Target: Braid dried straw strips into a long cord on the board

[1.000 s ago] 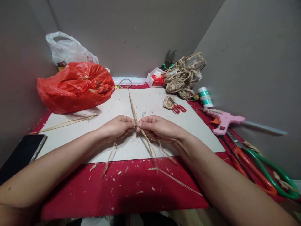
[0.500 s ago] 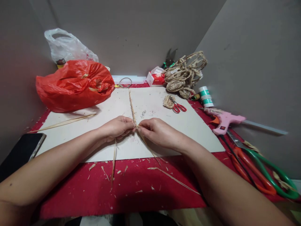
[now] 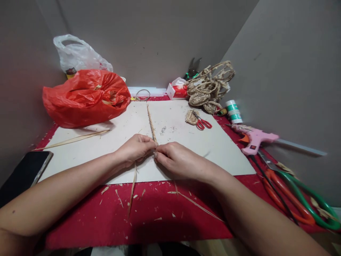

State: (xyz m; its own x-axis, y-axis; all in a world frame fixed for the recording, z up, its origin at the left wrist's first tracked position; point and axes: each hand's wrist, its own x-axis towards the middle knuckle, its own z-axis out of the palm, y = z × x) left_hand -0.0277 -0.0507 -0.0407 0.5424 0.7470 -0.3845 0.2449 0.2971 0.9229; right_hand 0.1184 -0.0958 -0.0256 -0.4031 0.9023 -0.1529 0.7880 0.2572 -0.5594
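Observation:
A thin straw braid (image 3: 151,122) runs down the white board (image 3: 119,121) to where both hands meet. Its near end is pinched in the closed fingers of my left hand (image 3: 137,148). Right against it, my right hand (image 3: 173,156) is closed too, thumb and forefinger together at the same end of the braid. A loose straw strand (image 3: 132,188) hangs from under my left hand over the red cloth (image 3: 106,220). What lies inside the curled fingers is partly hidden.
A red plastic bag (image 3: 85,99) and a phone (image 3: 23,174) lie left. Toward the right are small red-handled scissors (image 3: 202,122), coiled braids (image 3: 199,96), a pink glue gun (image 3: 257,138) and large shears (image 3: 287,192). Straw scraps dot the cloth.
Both hands have shifted slightly nearer and sit closer together at the braid's end. My right hand has turned a little, and the strand beneath it is now mostly hidden.

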